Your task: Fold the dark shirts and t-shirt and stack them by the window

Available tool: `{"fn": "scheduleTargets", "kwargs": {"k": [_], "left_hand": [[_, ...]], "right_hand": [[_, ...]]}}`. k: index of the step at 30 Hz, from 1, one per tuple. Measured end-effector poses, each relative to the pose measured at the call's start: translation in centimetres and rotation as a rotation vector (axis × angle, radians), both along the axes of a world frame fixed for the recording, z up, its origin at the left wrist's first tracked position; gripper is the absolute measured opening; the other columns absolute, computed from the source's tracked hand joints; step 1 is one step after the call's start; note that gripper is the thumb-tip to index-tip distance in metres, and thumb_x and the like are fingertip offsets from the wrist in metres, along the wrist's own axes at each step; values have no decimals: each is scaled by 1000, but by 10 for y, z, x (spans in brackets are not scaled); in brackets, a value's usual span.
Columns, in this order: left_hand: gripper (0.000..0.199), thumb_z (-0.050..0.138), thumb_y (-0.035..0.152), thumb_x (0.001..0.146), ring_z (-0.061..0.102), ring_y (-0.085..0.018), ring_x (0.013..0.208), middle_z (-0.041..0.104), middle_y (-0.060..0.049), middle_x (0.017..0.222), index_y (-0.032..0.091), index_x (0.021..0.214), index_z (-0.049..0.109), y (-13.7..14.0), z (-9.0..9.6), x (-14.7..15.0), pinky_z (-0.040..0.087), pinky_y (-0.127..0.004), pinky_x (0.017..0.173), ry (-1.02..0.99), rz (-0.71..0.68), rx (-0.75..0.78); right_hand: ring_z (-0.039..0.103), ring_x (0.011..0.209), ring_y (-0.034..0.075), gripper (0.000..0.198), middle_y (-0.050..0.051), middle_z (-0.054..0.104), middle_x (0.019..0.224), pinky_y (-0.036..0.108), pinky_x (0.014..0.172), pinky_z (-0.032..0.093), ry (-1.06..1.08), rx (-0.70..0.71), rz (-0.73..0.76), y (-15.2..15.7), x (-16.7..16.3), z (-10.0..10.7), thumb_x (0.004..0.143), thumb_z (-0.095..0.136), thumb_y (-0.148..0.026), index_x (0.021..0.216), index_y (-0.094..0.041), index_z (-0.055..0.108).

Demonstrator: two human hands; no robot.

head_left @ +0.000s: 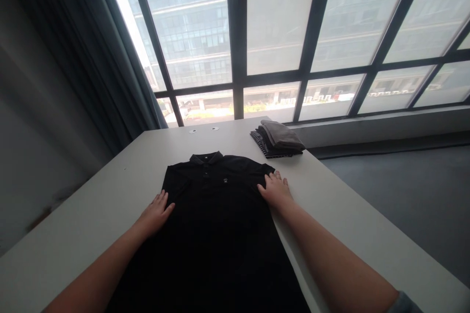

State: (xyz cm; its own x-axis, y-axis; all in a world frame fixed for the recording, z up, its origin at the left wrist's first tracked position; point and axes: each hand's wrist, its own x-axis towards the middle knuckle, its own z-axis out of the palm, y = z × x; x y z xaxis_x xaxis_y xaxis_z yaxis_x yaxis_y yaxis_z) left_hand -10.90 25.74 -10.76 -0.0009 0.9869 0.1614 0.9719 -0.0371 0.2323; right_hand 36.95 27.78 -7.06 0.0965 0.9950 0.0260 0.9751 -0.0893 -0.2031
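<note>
A black polo shirt [216, 234] lies spread flat, front side up, its collar pointing away from me and a small light logo on the chest. Resting on its left edge near the sleeve is my left hand [157, 210], fingers stretched out. My right hand [276, 189] lies at the other sleeve, fingers spread over the cloth by the sleeve hem. Neither hand grips anything that I can see. The shirt's lower hem runs out of view at the bottom.
Under the shirt is a white table [91, 220]. A stack of folded clothes [281, 138], grey on top with dark and patterned ones below, sits near the right edge. Two small white discs [215, 128] are at the far end. Beyond are windows and a dark curtain [91, 49].
</note>
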Motion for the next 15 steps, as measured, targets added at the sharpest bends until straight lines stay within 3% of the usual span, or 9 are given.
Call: {"fn": "scheduleTargets", "kwargs": {"k": [5,9,12,15], "left_hand": [[86,37,66,91,27,-29,158,35,-8,169,19,162,38,-64,-20,-50,26,-46,129,32,-1,-54],[81,40,65,89,29,-28,157,39,-3,167,24,159,45,-77,-11,-60,28,-46,128,9,-25,-104],[79,41,63,90,36,-29,154,42,-5,165,22,156,49,-75,3,-56,30,-45,127,12,-52,-96],[80,37,62,92,41,-31,151,43,-10,164,16,156,49,-76,13,-49,34,-46,125,45,-60,-85]], "right_hand": [[22,157,35,67,22,37,164,56,125,17,-11,63,23,2,0,-7,101,46,-41,156,-4,42],[33,153,32,65,24,37,164,56,127,16,49,154,50,3,0,-10,99,50,-34,156,-5,41],[37,151,30,64,24,42,159,44,128,24,238,279,93,4,2,-9,92,54,-25,152,-3,49],[43,147,29,62,16,49,153,39,126,32,646,421,67,7,2,-8,79,64,-21,140,-13,62]]}}
